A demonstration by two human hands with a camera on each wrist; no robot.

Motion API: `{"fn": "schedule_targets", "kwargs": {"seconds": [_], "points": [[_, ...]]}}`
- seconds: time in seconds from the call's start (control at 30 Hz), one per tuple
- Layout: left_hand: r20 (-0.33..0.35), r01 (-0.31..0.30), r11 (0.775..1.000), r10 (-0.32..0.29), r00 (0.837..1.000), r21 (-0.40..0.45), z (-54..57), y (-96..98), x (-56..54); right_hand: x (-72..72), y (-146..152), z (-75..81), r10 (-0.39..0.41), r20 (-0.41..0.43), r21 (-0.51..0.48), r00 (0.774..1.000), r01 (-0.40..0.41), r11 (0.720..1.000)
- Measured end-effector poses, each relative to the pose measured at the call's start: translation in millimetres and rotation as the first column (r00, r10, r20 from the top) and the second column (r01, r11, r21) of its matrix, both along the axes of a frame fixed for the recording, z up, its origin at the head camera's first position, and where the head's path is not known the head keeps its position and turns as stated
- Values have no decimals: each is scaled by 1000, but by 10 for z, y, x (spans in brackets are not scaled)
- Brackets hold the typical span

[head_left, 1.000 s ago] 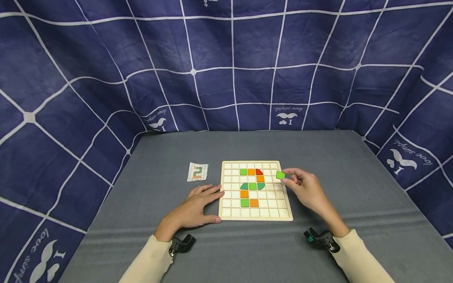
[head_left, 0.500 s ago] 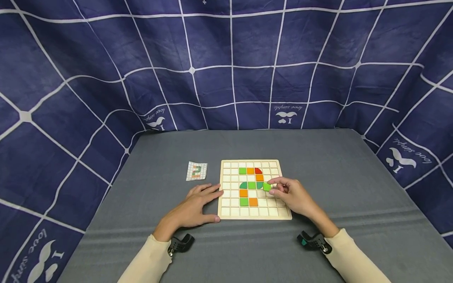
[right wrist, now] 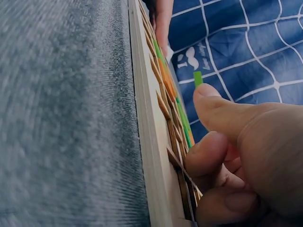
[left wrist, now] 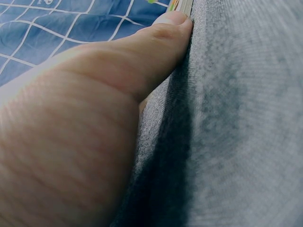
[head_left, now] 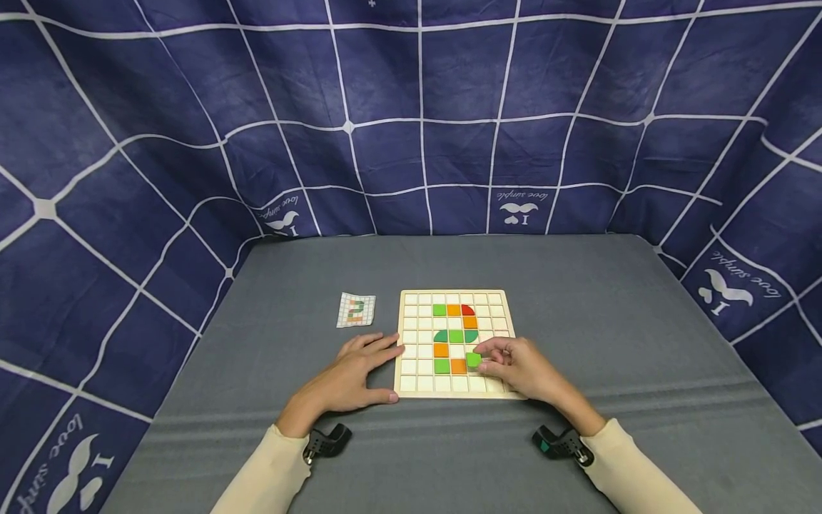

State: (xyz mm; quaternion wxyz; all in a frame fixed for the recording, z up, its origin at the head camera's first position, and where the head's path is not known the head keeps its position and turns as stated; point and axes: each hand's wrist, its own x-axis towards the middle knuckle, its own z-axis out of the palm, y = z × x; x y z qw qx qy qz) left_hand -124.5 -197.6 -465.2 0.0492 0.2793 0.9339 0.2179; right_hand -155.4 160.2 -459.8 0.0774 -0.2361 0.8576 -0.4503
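Observation:
A wooden grid board (head_left: pixel 409 383) lies on the grey cloth, with green, orange and red tiles set in some of its squares. My right hand (head_left: pixel 523 368) pinches a light green square tile (head_left: pixel 474 360) between thumb and finger, just right of the orange tile (head_left: pixel 458 366) in the lower part of the board. In the right wrist view the green tile (right wrist: pixel 198 79) shows past the thumb tip, above the board's surface. My left hand (head_left: pixel 353 375) rests flat at the board's left edge, fingertips and thumb touching the frame. In the left wrist view the thumb (left wrist: pixel 156 47) meets the board's edge.
A small paper card (head_left: pixel 356 310) printed with a coloured grid pattern lies left of the board, beyond my left hand. Grey cloth (head_left: pixel 552 271) covers the table. A blue curtain (head_left: pixel 459 157) with white lines hangs behind and at both sides.
My right hand has carried the green tile from the board's upper right edge, leftward and nearer to me, to beside the lower orange tile. The left hand stays at the board's edge.

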Motion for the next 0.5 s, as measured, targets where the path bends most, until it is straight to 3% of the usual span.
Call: {"fn": "schedule_targets", "kwargs": {"seconds": [0.5], "points": [[2,0,1000,0,1000,4,8,4,2,26,9,1,25,16,15,1000,-25,1000]]}}
